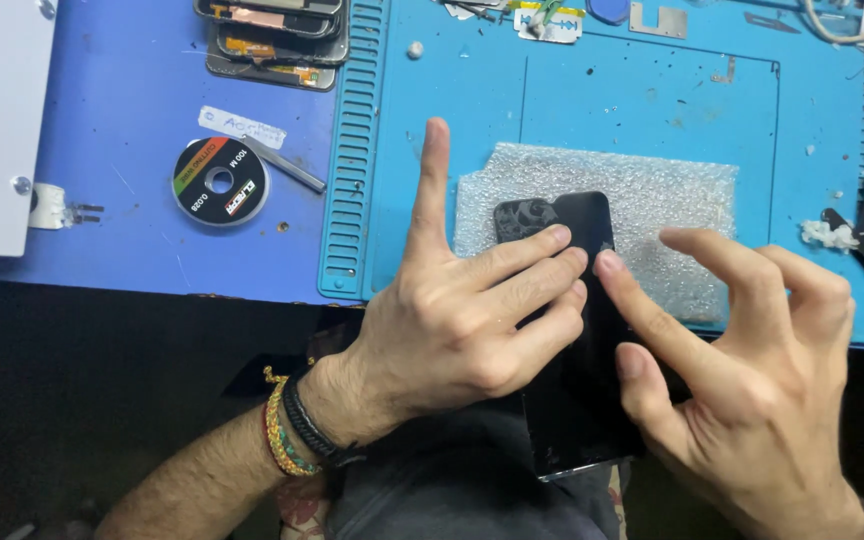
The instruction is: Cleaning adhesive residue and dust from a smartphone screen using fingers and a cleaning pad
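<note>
On the blue work mat (652,100), head view, 1 view only:

1. Black phone (577,330): lies back up, its top end with the camera cluster resting on a sheet of bubble wrap (652,200), its lower end overhanging the table edge toward your lap. The wrap likely serves as padding so the face underneath does not scrape the mat.

2. Your left hand (462,320): spread, index finger pointing up and away, 3 other fingers laid flat on the phone's back near its upper left. That flat press looks meant to pin the phone against sliding; nothing is pinched.

3. Your right hand (752,350): spread and arched, index fingertip touching the phone's back just beside your left fingertips, thumb resting lower on the right edge. The remaining fingers curl clear above the wrap. It holds nothing.

4. Bracelets (287,430): yellow and black bands on your left wrist.

5. Wire spool (219,181): small black disc on the darker blue surface, well apart to the left, beside a white label.

6. Stacked phone frames (272,35): top left, out of reach of both hands.

7. Small tools and scraps: along the mat's far edge, too small to tell apart.
</note>
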